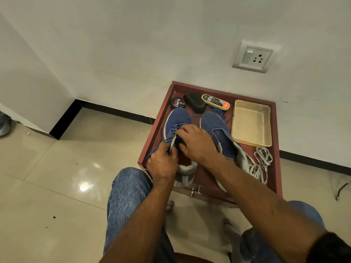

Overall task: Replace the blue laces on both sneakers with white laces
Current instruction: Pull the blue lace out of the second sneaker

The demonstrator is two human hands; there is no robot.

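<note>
Left sneaker [175, 128]: it is set on the left of the red tray [273, 168], toe pointing far, and blue lace [171, 130] is seen threaded across its upper eyelets, with loose lengths trailing over the near-left tray edge.
Right sneaker [216, 130]: it is laid just beside the first, on its right; its eyelets appear bare, and a loose blue lace [221, 113] is seen at its toe, so its unlacing is judged done.
White laces [261, 164]: they are piled on the tray's near-right part, beside the right sneaker's heel, apart from both hands; none is threaded yet.
Left hand [163, 164]: its grip is closed, fingers curled round the left sneaker's side flap and the lace there.
Right hand [196, 143]: it is rested over the tongue area, fingers bent onto the lacing; whether a strand is pinched cannot be told.
Progress: early to middle, as judged; one shoe is stripped, the other is partly unlaced.
Left to do: the remaining blue lace is to be pulled out and both sneakers relaced in white.
Other items: a polish tin [178, 103], a black sponge [194, 102] and a beige tub [251, 123] are kept at the tray's far and right parts.
</note>
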